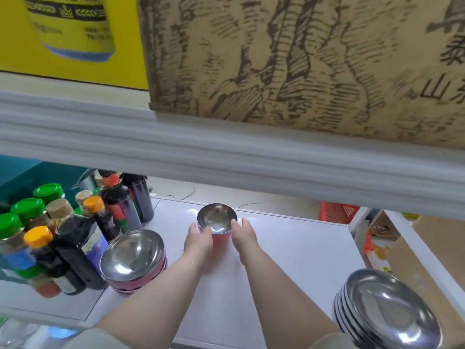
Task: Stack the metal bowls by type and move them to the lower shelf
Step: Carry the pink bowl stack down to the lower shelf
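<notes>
A small stack of metal bowls with red outer walls [217, 221] stands near the back of the white lower shelf [289, 248]. My left hand [198, 238] grips its left side and my right hand [243, 234] grips its right side. A wider stack of red-walled metal bowls [134, 258] rests to the left, by the bottles. A stack of plain shallow steel bowls [388, 313] sits at the shelf's front right corner.
Dark sauce bottles and jars with green and orange caps [57, 233] crowd the left side. The upper shelf's grey edge [226, 152] hangs overhead, carrying a brown printed carton [302, 59]. Cardboard boxes [427, 260] and a red crate [337, 210] lie right.
</notes>
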